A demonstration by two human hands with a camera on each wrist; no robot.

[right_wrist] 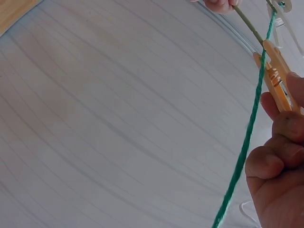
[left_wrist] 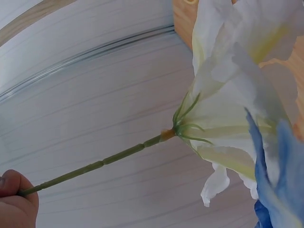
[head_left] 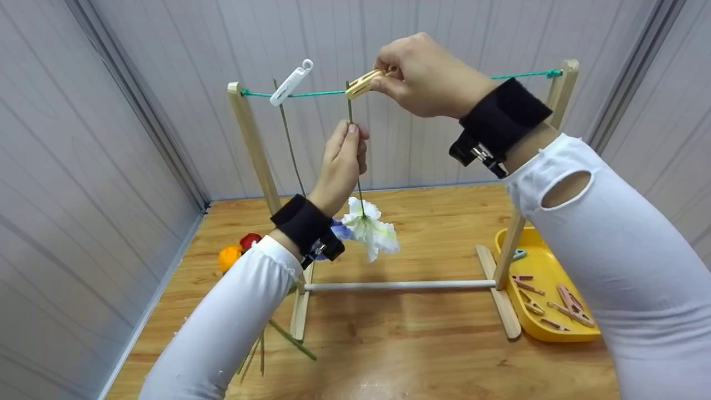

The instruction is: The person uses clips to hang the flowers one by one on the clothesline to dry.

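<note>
My right hand (head_left: pixel 427 78) pinches a wooden peg (head_left: pixel 364 84) at the green line (head_left: pixel 322 93) strung between the two posts of a small wooden rack (head_left: pixel 253 144) on the desk (head_left: pixel 416 344). My left hand (head_left: pixel 344 161) pinches the green stem (head_left: pixel 351 111) of a white flower (head_left: pixel 371 229), which hangs head down below the line, its stem top meeting the peg's tip. I cannot tell whether the peg's tip already grips stem and line together.

One flower looks done: to the left, a white plastic peg (head_left: pixel 291 82) sits on the line with another stem (head_left: pixel 289 139) hanging from it, and a blue bloom (head_left: pixel 339 229) shows behind my left wrist. The white flower is partway, since both hands are on it.

More seems left. An orange flower (head_left: pixel 229 258) and a red one (head_left: pixel 250 241) lie on the desk by the left post, with loose stems near the rack's foot. A yellow tray (head_left: pixel 555 333) to the right holds several spare pegs (head_left: pixel 572 305).
</note>
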